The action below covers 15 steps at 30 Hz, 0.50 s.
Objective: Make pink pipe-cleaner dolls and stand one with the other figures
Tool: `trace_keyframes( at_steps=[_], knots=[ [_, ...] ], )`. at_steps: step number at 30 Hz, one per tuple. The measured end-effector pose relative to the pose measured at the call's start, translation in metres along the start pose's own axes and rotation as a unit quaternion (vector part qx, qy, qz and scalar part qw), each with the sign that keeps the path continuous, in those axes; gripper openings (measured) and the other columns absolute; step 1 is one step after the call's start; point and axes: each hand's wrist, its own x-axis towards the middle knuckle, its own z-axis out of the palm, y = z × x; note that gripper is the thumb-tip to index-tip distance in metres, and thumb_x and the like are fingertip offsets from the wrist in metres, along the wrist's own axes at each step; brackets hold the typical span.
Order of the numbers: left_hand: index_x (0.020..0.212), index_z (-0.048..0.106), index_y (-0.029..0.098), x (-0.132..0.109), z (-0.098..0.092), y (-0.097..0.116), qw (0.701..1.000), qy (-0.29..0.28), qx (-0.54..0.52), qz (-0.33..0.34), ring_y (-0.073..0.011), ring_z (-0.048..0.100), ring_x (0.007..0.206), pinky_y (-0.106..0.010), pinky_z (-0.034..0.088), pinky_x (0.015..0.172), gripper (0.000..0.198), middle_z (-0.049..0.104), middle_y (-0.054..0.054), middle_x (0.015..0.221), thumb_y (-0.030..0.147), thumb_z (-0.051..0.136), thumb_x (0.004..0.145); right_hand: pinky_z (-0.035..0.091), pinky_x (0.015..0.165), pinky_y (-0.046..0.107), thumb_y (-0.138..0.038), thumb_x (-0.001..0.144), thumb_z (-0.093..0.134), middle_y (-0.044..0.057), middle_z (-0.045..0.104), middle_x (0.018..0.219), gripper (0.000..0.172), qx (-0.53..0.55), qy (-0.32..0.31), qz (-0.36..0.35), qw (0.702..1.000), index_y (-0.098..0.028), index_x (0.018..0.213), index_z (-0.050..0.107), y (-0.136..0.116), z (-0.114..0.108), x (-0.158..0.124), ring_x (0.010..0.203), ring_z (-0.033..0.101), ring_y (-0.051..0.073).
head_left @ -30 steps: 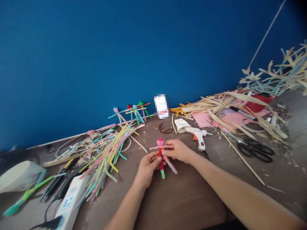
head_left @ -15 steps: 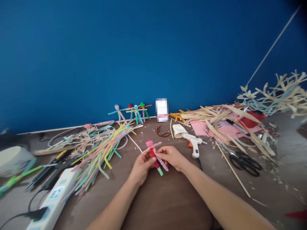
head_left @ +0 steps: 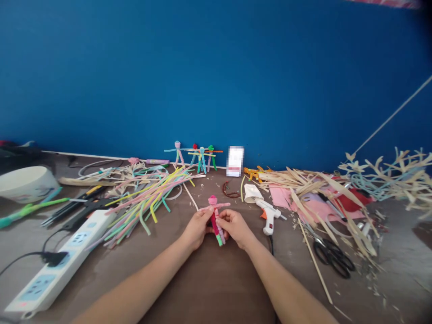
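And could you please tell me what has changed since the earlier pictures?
The left hand has shifted up the doll to its shoulder, the right hand down to its legs, which now lie closer together. Both still hold it. Glue gun and scissors stayed put.

Upright figures (head_left: 201,158), back edge of table (head_left: 219,288): 4. Held figure (head_left: 213,222): 1. Glue gun (head_left: 269,217): 1. Scissors (head_left: 327,247): 1 pair. Power strip (head_left: 73,253): 1.

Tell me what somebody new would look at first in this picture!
Probably the big blue wall filling the upper part, then the pink-headed doll in the middle, held by the left hand and the right hand. Next might come the four small dolls near the wall's foot, and the colourful sticks heaped off to the left.
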Motion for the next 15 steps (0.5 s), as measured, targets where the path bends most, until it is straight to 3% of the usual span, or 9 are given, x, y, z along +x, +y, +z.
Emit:
trace_keyframes(
  at_steps=[7,15],
  knots=[
    [0.063,0.051,0.014,0.012,0.012,-0.006,1.000,0.013,-0.019,-0.016,-0.0113,0.048,0.035,-0.024,0.040,0.035,0.033,0.051,0.002,0.044,0.047,0.054,0.068,0.030,0.028,0.014,-0.037,0.065,0.058,-0.008,0.046,0.042,0.025,-0.021,0.002,-0.017,1.000,-0.015,0.064,0.047,0.002,-0.002,0.000,0.028,0.037,0.003],
    [0.084,0.056,0.014,0.019,0.022,-0.007,0.995,0.031,-0.092,0.006,-0.0105,0.051,0.039,-0.020,0.040,0.035,0.029,0.058,0.000,0.055,0.039,0.056,0.069,0.029,0.029,0.014,-0.048,0.070,0.051,-0.007,0.045,0.039,0.033,-0.037,-0.001,-0.011,0.999,-0.015,0.067,0.048,0.008,-0.002,0.003,0.028,0.037,0.004]
  ],
)
